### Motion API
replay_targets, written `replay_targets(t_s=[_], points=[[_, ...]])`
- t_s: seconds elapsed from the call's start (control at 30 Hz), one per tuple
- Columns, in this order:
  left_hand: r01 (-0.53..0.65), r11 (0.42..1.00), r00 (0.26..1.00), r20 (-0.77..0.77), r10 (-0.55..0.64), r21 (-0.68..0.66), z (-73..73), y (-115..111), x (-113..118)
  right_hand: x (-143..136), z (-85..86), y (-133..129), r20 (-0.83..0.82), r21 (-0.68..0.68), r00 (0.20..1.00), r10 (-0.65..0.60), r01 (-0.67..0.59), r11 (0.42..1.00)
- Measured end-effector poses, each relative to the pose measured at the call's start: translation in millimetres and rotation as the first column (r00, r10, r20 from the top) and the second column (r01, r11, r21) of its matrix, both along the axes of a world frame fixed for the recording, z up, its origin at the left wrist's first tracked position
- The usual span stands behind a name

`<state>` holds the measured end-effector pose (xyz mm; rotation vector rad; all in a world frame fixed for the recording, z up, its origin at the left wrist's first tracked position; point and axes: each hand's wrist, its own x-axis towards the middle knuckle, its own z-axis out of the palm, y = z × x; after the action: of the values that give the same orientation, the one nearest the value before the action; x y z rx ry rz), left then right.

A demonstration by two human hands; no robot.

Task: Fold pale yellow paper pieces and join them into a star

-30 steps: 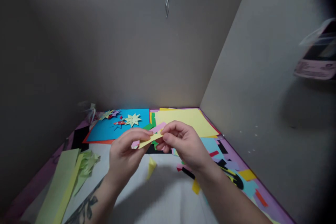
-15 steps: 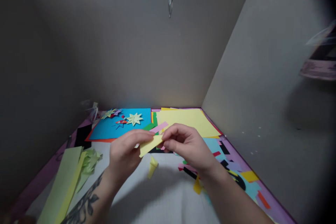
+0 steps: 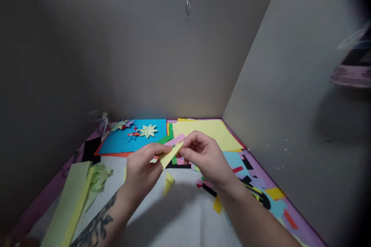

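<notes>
Between both hands, above the white surface, is a small piece of yellow paper [image 3: 170, 156], narrowing toward its upper right end. My left hand [image 3: 146, 165] pinches its left part, thumb on top and fingers beneath. The thumb and forefinger of my right hand [image 3: 204, 156] close on its upper right tip; the other fingers are curled. Below the hands lies a small folded yellow paper piece [image 3: 168, 183]. A pale green paper star [image 3: 148, 131] rests behind my left hand on a blue sheet [image 3: 116, 144].
Long pale green strips [image 3: 68, 195] and crumpled green paper [image 3: 101, 177] lie at left. A pale yellow sheet [image 3: 208, 131] is at the back. Coloured scraps [image 3: 275, 193] cover the right side. Grey walls enclose the table; a wire hook [image 3: 188, 7] hangs above.
My left hand has shifted slightly right, and my right hand slightly up. The yellow paper now tilts more steeply, its right end raised.
</notes>
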<state>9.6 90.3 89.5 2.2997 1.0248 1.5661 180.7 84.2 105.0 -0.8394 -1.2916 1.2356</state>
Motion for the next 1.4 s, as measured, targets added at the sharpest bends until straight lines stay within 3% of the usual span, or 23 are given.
replay_targets(t_s=[0.23,0.47,0.8,0.87,0.97,1.07,1.17,1.3,1.4], points=[[0.058,0.998,0.998,-0.017,-0.057,0.035,-5.5,1,2,-1,-6.1,2,-0.112,-0.013,0.993,-0.022,0.021,1.000],[-0.040,0.996,0.999,0.028,0.042,-0.085,3.2,-3,4,4,-6.5,5,-0.101,-0.023,0.993,0.059,-0.062,0.998],[0.029,0.984,0.995,-0.099,-0.011,0.177,-4.9,2,6,-1,-5.3,3,-0.085,-0.101,0.996,-0.021,0.012,0.995],[0.031,0.992,0.996,-0.082,-0.021,0.124,-3.9,0,7,-2,-6.5,3,-0.083,-0.080,0.996,-0.039,0.032,0.996],[-0.004,0.997,1.000,0.011,0.005,-0.078,-1.4,-4,9,-3,-8.1,3,0.007,0.062,0.996,-0.094,0.093,0.994],[0.048,0.936,0.985,0.171,0.013,-0.348,1.2,-7,13,-1,-8.4,3,0.123,0.247,0.981,-0.147,0.113,0.962],[0.186,0.817,0.941,0.339,0.011,-0.545,3.6,-6,16,1,-7.8,3,0.218,0.364,0.959,-0.181,0.092,0.927],[0.355,0.669,0.869,0.495,0.021,-0.652,5.8,-2,17,5,-8.5,4,0.286,0.516,0.925,-0.250,0.071,0.854],[0.411,0.617,0.842,0.539,0.024,-0.670,6.5,-1,16,7,-10.6,6,0.299,0.579,0.916,-0.268,0.049,0.814]])
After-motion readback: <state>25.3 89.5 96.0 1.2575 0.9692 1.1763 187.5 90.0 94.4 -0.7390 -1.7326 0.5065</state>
